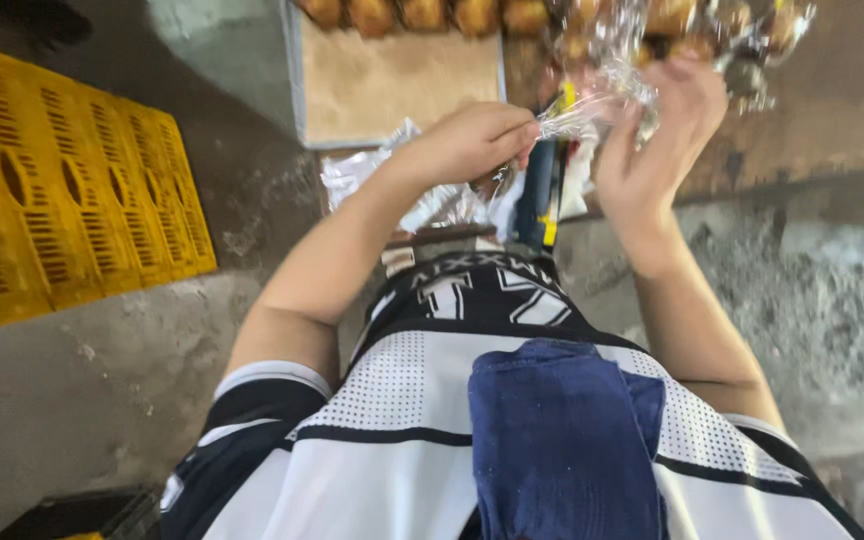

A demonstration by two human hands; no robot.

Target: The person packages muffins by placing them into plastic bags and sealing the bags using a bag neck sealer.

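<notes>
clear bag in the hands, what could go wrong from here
1. The left hand only pinches the clear plastic bag by a twisted end while the right hand supports it; the thin film might slip or tear.
2. The bag is held above bare concrete floor, so pastries might fall there rather than onto the paper-lined tray.

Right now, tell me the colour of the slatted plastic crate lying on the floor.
Yellow. The crate shows best in the head view, at the left edge.
</notes>
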